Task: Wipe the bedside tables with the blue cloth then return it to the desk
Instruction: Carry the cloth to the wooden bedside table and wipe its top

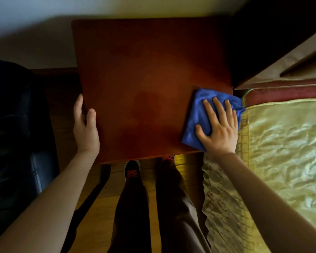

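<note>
A reddish-brown wooden bedside table (146, 75) fills the middle of the head view, seen from above. The folded blue cloth (195, 114) lies flat on its near right corner. My right hand (219, 128) presses down on the cloth with fingers spread. My left hand (85, 128) grips the table's left edge, thumb on top and fingers down the side.
A bed with a shiny gold cover (285, 147) and a dark red band (281, 90) lies right of the table. A dark leather seat (13, 136) stands at the left. A pale wall (117, 6) is behind. My legs and shoes (132, 170) stand on wooden floor.
</note>
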`<state>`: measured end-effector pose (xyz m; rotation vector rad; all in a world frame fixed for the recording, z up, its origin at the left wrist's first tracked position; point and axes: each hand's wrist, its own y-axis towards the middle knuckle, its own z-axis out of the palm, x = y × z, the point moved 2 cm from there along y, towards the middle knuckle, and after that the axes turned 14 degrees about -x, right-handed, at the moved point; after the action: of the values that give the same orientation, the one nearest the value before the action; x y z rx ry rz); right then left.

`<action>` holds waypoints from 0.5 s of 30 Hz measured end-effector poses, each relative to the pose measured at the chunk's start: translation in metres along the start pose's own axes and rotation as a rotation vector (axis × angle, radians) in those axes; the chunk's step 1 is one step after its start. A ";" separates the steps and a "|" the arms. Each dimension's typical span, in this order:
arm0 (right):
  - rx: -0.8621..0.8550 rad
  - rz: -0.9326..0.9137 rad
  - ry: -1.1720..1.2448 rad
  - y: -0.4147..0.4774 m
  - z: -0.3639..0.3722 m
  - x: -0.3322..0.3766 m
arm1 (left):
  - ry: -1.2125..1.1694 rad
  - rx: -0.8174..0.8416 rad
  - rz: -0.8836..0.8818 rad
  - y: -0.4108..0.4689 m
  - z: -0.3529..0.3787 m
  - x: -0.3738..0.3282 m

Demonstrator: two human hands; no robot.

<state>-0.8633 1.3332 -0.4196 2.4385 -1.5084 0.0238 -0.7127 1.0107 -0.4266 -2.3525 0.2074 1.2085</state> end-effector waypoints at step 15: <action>0.129 -0.079 0.057 0.021 0.013 0.103 | -0.037 0.045 -0.035 0.004 -0.003 0.003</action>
<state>-0.8365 1.2314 -0.4117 2.5727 -1.4269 0.1793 -0.7100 1.0062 -0.4288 -2.2838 0.1779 1.2177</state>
